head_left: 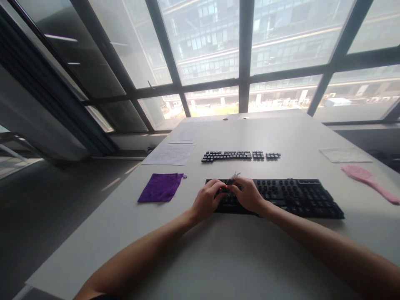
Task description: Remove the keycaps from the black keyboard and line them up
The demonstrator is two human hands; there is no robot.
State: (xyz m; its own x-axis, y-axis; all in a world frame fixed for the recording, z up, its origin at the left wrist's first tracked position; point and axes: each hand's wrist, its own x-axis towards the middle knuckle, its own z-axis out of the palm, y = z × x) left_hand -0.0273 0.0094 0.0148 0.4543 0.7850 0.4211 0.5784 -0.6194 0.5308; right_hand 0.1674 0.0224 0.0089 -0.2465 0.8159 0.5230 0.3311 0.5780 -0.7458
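Note:
A black keyboard point(293, 196) lies in front of me, with keycaps gone from much of its face. My left hand point(204, 199) is closed above its left end, the fingertips pinched near a small black keycap point(230, 181). Right beside it, my right hand point(248, 193) is closed too. Thin wire ends, like those of a keycap puller point(236, 175), stick up past its fingers; the rest is hidden by the hand. The fingertips of both hands meet around the keycap. Behind the keyboard, loose keycaps point(231, 155) are laid out in rows in keyboard order.
A purple cloth pouch point(161, 187) lies to the left, with paper sheets point(170, 154) beyond it. On the right are a pink hairbrush point(364, 177) and a flat pale packet point(345, 155). The white table point(200, 258) reaches toward large windows.

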